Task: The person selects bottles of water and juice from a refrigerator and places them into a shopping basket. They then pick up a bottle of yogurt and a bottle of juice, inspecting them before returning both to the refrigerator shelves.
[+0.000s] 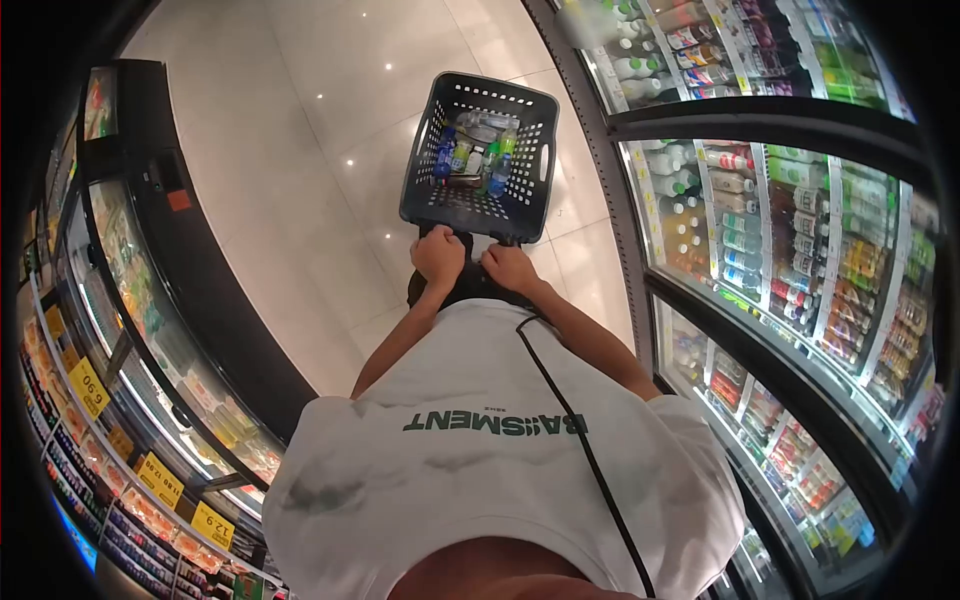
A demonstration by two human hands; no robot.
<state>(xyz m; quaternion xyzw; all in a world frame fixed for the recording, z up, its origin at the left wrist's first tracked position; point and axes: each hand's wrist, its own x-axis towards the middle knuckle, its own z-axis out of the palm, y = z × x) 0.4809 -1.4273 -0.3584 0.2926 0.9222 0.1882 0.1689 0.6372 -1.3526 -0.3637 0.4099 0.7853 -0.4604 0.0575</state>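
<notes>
A dark plastic shopping basket (548, 160) with slotted walls stands in front of me on the tiled floor. Several bottles (462, 157) lie inside it, some with blue and green labels or contents, one green-yellow, along with clear ones. On the near side of the basket, my left hand (440, 256) is closed around the handle. My right hand (510, 268) also grips it, a little to the right. The handle itself is mostly hidden under my fingers.
Glass-door drink coolers (740, 230) full of bottles line the right side. Along the left runs a black-edged chiller case (215, 270) with packaged goods and yellow price tags (160, 478). A dark cable (590, 460) hangs down over my white shirt.
</notes>
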